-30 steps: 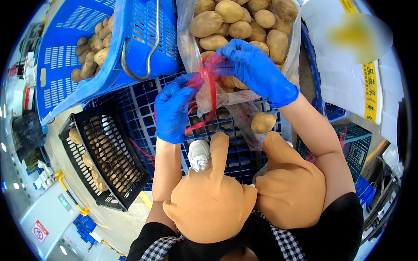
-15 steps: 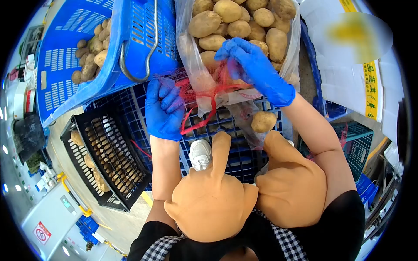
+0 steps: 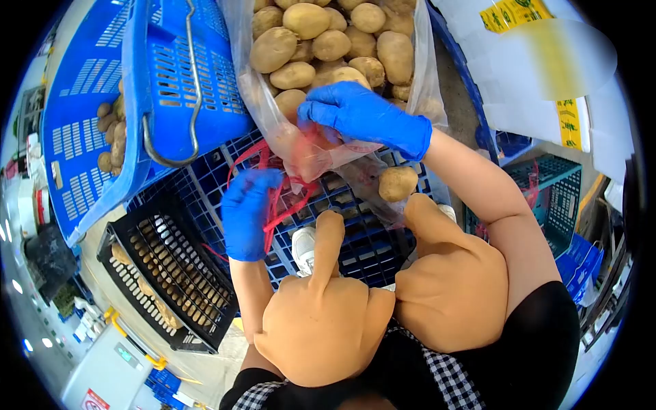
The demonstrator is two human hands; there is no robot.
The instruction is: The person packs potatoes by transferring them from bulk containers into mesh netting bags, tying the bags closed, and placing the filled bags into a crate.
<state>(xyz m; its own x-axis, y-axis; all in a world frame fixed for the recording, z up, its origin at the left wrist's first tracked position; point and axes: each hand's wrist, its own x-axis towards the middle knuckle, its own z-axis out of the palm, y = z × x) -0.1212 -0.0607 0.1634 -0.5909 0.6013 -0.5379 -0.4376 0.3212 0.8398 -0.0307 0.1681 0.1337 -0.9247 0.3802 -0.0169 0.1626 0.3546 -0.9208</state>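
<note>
My left hand (image 3: 250,213), in a blue glove, has its fingers closed on the red net bag (image 3: 277,198), whose strips hang beside it. My right hand (image 3: 365,119), also gloved, is bent over the lower edge of a clear plastic bag full of potatoes (image 3: 331,45). Red netting shows under its fingers, but its fingertips are blurred and what they grip is unclear. A single potato (image 3: 398,184) lies below my right hand on the clear plastic.
A blue crate (image 3: 205,75) with potatoes stands at the upper left, and a black crate (image 3: 174,263) with potatoes below it. A blue slatted pallet (image 3: 362,253) lies underneath. White boxes (image 3: 519,82) and a green crate (image 3: 564,205) are at the right.
The view has shifted to the right. My left hand has moved down with the net, and my right hand has come down over the near edge of the potato bag.
</note>
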